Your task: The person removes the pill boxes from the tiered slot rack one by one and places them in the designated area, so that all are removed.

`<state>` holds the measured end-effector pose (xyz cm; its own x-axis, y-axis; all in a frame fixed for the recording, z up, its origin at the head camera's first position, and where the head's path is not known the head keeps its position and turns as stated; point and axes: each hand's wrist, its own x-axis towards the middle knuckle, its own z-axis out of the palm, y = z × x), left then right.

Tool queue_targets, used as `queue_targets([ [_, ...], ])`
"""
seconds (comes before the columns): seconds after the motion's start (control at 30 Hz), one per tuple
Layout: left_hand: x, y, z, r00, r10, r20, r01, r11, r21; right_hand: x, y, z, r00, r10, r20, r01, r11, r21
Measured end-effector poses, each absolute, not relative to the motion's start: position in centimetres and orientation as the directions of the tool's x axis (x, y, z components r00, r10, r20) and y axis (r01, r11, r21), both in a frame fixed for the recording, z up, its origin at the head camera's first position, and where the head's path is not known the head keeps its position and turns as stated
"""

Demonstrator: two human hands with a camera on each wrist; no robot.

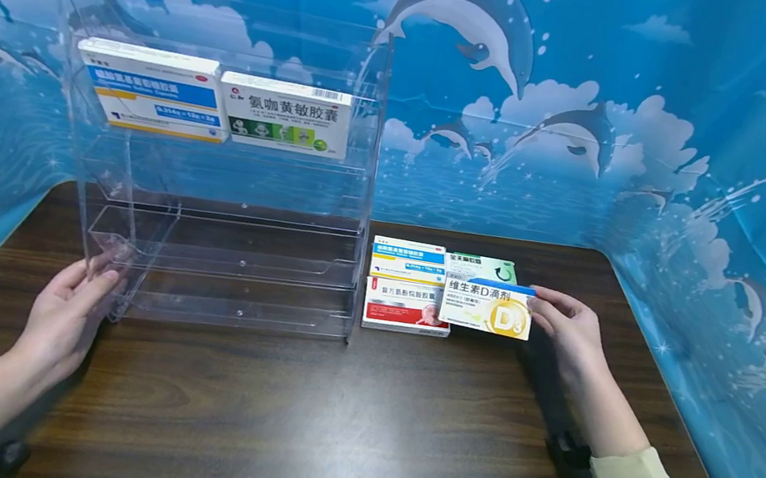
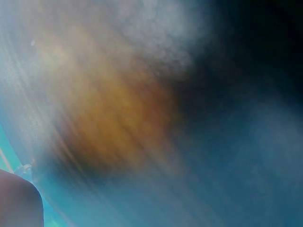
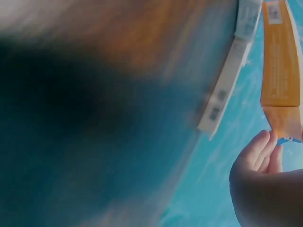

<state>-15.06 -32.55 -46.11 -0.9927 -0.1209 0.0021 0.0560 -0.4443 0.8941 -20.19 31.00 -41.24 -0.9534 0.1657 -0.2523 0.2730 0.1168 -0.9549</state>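
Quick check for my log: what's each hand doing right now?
Left hand: gripping the clear rack at its lower front corner.
Right hand: holding the vitamin D box by its edge.

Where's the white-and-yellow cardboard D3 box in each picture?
Head: the white-and-yellow cardboard D3 box is right of centre.
Left wrist: not in it.
Right wrist: upper right, its orange side showing.
Shared by head and right wrist: the person's right grip, pinching the box.
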Motion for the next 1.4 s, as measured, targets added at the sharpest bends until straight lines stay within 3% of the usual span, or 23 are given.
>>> queue_targets([
  [0.43,-15.1,-32.4,-46.1,-0.991,-0.131,0.036,0.089,-0.428,0.899,-20.9,33.7,-42.3,-0.906,0.131,-0.403,0.394,-0.087,-0.915],
  [0.83,-14.9,-32.6,-46.1,-0.991,-0.131,-0.001,0.051,-0.388,0.920,-22.1,34.4,-43.3,-0.896,0.065,-0.440,0.444,0.087,-0.892],
  [1.03,-15.0,-32.5,-46.1,-0.991,-0.131,-0.003,0.055,-0.436,0.898,-22.8,34.2,-43.5,-0.883,0.051,-0.466,0.468,0.156,-0.870],
  [1.4,-15.1,-32.5,-46.1,-0.992,-0.122,0.027,0.079,-0.445,0.892,-23.2,34.1,-43.7,-0.896,0.043,-0.441,0.437,0.250,-0.864],
])
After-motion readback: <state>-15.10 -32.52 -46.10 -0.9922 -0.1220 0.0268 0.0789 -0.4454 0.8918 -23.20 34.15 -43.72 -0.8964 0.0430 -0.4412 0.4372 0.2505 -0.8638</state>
